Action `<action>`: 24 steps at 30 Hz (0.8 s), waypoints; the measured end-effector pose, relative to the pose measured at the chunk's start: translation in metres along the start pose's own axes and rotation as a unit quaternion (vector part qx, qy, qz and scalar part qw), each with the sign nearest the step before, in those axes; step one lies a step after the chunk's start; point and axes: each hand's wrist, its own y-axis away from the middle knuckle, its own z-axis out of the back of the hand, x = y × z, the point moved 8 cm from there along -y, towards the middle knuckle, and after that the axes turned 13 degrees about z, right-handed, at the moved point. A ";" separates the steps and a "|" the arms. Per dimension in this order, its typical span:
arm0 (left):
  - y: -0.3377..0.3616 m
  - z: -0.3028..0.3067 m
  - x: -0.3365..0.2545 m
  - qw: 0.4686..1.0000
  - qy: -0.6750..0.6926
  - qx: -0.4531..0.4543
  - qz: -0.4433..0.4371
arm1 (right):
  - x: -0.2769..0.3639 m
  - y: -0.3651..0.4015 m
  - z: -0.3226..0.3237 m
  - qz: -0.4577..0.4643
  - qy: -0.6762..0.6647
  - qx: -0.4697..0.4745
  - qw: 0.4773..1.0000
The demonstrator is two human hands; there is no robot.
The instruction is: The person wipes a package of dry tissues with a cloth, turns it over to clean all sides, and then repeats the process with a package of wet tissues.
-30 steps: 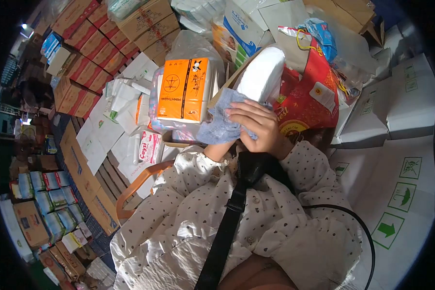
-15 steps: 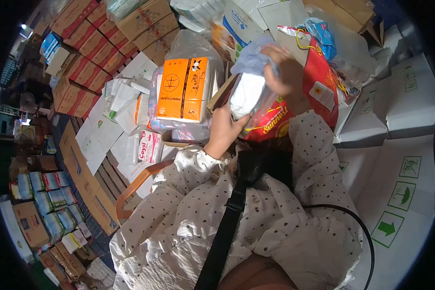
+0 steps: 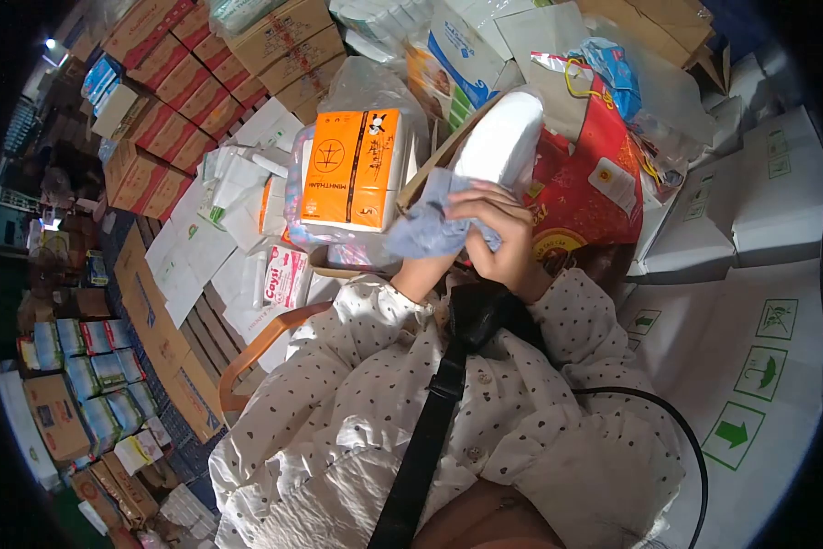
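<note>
A white plastic-wrapped pack (image 3: 499,139) is held up at a slant in front of my chest, its upper part glossy in the light. My left hand (image 3: 423,274) is at its lower end; the cloth covers the fingers, so only the wrist and lower hand show. My right hand (image 3: 496,220) has its fingers curled over a crumpled grey-blue cloth (image 3: 430,225) and presses it against the pack's lower part. Just left of the hands stands an orange-and-white "Minh Thành" pack (image 3: 352,172). A red bag (image 3: 604,183) lies to their right.
White cartons with green marks (image 3: 704,366) stand close on my right. Red-and-brown cartons (image 3: 169,101) are stacked at the back left. A pink-and-white "Caysi" pack (image 3: 286,276) and an orange-brown curved chair arm (image 3: 238,366) are near my left forearm. A black cable (image 3: 677,416) loops at my right.
My right hand has brought the cloth from the pack's upper end down to its lower end. The pack has shifted up and right, with its top now uncovered.
</note>
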 end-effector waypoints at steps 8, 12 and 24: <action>-0.025 0.018 -0.029 0.996 0.040 0.019 0.077 | -0.040 0.021 0.053 -0.200 -0.118 -0.214 0.949; -0.033 0.040 -0.075 0.994 0.057 -0.085 0.035 | -0.090 0.030 0.102 -0.307 -0.230 -0.367 0.847; 0.004 0.034 -0.156 0.936 -0.100 -0.063 -0.330 | -0.054 0.014 0.043 -0.314 -0.527 -0.273 0.741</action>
